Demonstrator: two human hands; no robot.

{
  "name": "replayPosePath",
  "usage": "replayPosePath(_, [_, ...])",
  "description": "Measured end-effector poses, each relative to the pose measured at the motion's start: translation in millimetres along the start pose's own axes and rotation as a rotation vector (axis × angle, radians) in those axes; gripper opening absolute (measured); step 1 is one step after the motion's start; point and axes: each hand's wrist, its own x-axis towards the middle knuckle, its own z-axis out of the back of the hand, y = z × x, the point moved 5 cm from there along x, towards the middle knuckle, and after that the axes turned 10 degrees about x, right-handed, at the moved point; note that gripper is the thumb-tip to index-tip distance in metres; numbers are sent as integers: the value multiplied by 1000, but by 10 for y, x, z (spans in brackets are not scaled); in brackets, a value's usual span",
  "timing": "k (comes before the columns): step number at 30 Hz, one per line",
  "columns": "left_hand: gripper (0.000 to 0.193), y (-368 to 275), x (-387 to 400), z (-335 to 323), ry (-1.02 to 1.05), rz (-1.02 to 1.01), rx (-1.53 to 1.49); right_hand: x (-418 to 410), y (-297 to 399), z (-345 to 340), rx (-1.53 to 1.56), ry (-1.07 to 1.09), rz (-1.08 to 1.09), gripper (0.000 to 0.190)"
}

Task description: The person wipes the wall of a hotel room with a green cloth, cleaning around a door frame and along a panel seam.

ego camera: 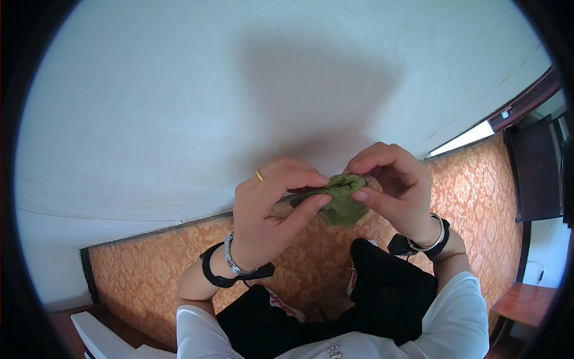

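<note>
A small, crumpled green piece [344, 199] is held up between both hands in front of my chest. It has folds along its top and a thin lower part hanging down; whether it is a leaf or cloth I cannot tell. My left hand [280, 204], with a ring on one finger, pinches its left side between thumb and forefinger. At the other side, the thumb and fingertips of my right hand [394, 186] grip the upper right edge. Part of the piece is hidden by the fingertips.
A white wall [134, 112] rises just beyond my hands and carries a soft shadow. Orange patterned flooring [139, 269] lies below, around my black-trousered legs [385, 287]. A white chair-like object [101, 336] is at lower left, a reddish-brown tabletop [524, 303] at lower right.
</note>
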Motion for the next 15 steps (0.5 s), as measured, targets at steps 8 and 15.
replayPosePath(8, [11, 256, -21, -478, 110, 440, -641, 12, 115, -133, -139, 222, 260, 17])
replayPosePath(15, [15, 319, -8, -558, 122, 472, -615, 42, 78, -128, -373, 394, 340, 33])
